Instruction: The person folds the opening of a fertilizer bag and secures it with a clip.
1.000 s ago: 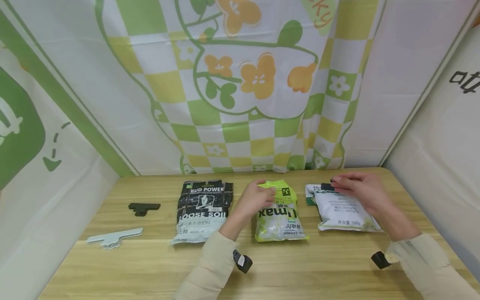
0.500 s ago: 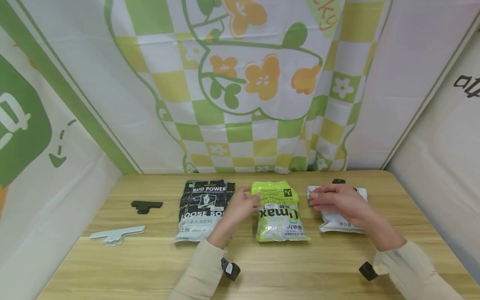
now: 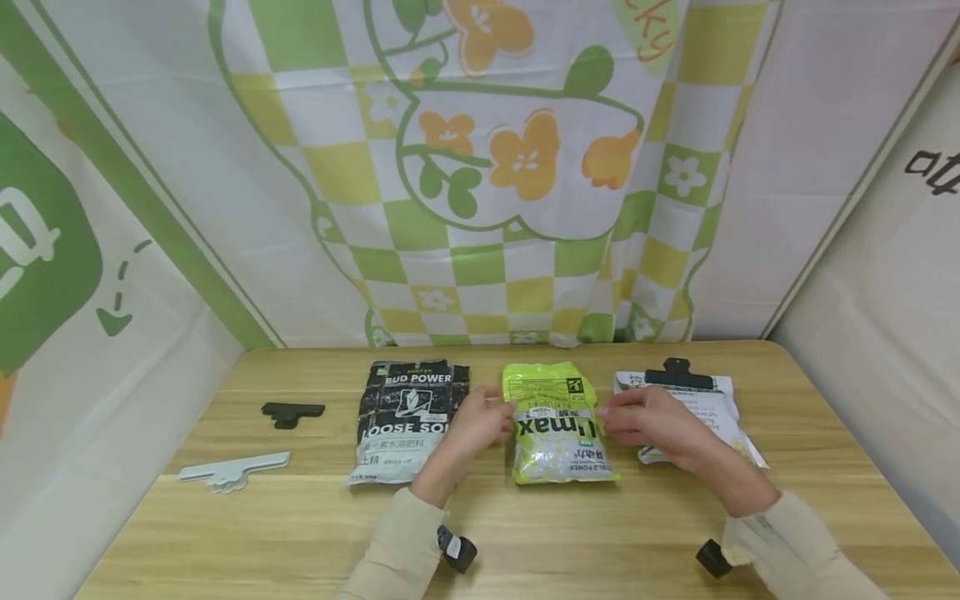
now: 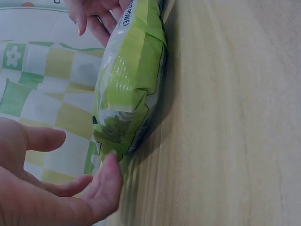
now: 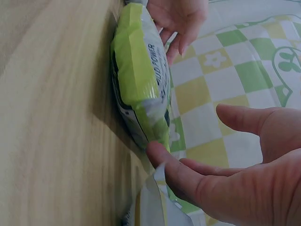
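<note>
Nearest are two pale sleeves (image 3: 397,542), a small black device at each wrist, over the wooden table (image 3: 585,546). Past them, the left hand (image 3: 474,427) and the right hand (image 3: 660,425) face each other with thumbs well apart from loosely bent fingers, neither gripping anything. Between them lies the green-and-white bag (image 3: 558,442), flat on the table, its printing upside down; fingertips of both hands are at its side edges, though whether they press it cannot be told. Left of the left hand, well apart, is a pale clip (image 3: 234,472), with a black clip (image 3: 292,414) farther back. The black-and-grey bag (image 3: 405,408) lies just left of the left hand, partly behind it. The white bag (image 3: 716,408) lies partly behind the right hand, a dark clip (image 3: 678,379) across its far end. Beyond both hands hangs a checked, flowered curtain (image 3: 480,267).
</note>
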The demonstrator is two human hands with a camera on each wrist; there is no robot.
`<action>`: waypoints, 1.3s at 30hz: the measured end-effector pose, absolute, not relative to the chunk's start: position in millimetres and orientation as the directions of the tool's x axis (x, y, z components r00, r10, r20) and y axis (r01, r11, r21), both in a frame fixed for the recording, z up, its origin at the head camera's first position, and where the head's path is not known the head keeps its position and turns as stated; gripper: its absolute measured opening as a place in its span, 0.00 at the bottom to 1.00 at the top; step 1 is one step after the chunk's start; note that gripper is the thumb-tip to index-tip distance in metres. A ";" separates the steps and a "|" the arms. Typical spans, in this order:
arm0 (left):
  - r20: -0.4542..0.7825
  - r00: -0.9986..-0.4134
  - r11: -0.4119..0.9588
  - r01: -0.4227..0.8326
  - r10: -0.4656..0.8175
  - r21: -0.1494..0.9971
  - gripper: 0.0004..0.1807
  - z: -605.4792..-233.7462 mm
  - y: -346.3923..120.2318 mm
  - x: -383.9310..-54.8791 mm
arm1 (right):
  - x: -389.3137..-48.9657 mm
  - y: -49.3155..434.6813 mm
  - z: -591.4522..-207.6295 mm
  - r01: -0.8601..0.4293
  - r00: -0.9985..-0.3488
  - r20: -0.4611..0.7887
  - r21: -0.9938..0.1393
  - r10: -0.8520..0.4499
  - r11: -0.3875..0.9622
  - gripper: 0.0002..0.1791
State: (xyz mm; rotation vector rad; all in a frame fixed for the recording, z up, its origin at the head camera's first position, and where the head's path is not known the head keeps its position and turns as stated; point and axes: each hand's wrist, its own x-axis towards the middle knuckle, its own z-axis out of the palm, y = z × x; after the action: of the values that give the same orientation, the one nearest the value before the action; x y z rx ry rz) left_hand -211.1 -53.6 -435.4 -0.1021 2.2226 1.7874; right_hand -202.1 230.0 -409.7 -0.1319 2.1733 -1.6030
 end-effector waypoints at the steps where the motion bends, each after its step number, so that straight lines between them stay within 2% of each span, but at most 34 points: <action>1: -0.271 -0.955 0.226 -0.240 0.121 0.944 0.34 -435.8 -53.4 -211.2 | -201.4 228.5 -410.3 0.177 -0.900 -0.288 -0.927 -0.327 0.329 0.38; 6: -0.312 -0.943 0.215 -0.282 0.118 0.935 0.32 -436.8 -53.9 -212.1 | -199.8 221.9 -414.6 0.201 -0.890 -0.306 -0.929 -0.337 0.312 0.36; 14: -0.341 -0.923 0.162 -0.315 0.177 0.935 0.20 -438.0 -57.9 -211.8 | -199.9 215.3 -419.2 0.242 -0.880 -0.339 -0.923 -0.334 0.300 0.34; 17: -0.363 -0.912 0.121 -0.345 0.190 0.931 0.20 -438.5 -57.3 -212.6 | -200.1 213.2 -420.0 0.244 -0.875 -0.344 -0.921 -0.340 0.303 0.35; 23: -0.375 -0.908 0.091 -0.364 0.189 0.927 0.20 -437.1 -54.5 -212.7 | -202.8 201.0 -424.1 0.228 -0.884 -0.348 -0.903 -0.311 0.363 0.28; 28: -0.384 -0.903 0.116 -0.368 0.191 0.923 0.16 -438.9 -51.4 -212.3 | -203.8 195.0 -428.0 0.235 -0.900 -0.349 -0.893 -0.261 0.384 0.40; 29: -0.386 -0.903 0.122 -0.368 0.190 0.922 0.16 -439.2 -50.9 -212.1 | -203.6 194.7 -428.6 0.236 -0.902 -0.348 -0.894 -0.256 0.381 0.42; 31: -0.387 -0.903 0.133 -0.367 0.187 0.921 0.18 -439.5 -50.2 -211.9 | -203.7 194.0 -430.0 0.245 -0.902 -0.350 -0.897 -0.254 0.368 0.39; 36: -0.387 -0.901 0.124 -0.369 0.195 0.921 0.27 -440.1 -51.0 -211.6 | -202.2 192.7 -430.0 0.257 -0.898 -0.349 -0.910 -0.267 0.325 0.27; 39: -0.387 -0.899 0.111 -0.372 0.205 0.922 0.30 -440.0 -52.4 -210.7 | -200.5 192.8 -428.1 0.254 -0.900 -0.345 -0.912 -0.267 0.323 0.31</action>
State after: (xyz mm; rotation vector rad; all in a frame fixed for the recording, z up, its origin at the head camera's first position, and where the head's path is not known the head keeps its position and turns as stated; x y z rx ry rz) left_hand -210.7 -52.4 -440.0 -0.1616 1.9752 1.8392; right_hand -200.5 192.8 -428.1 -0.0116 2.1582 -1.6065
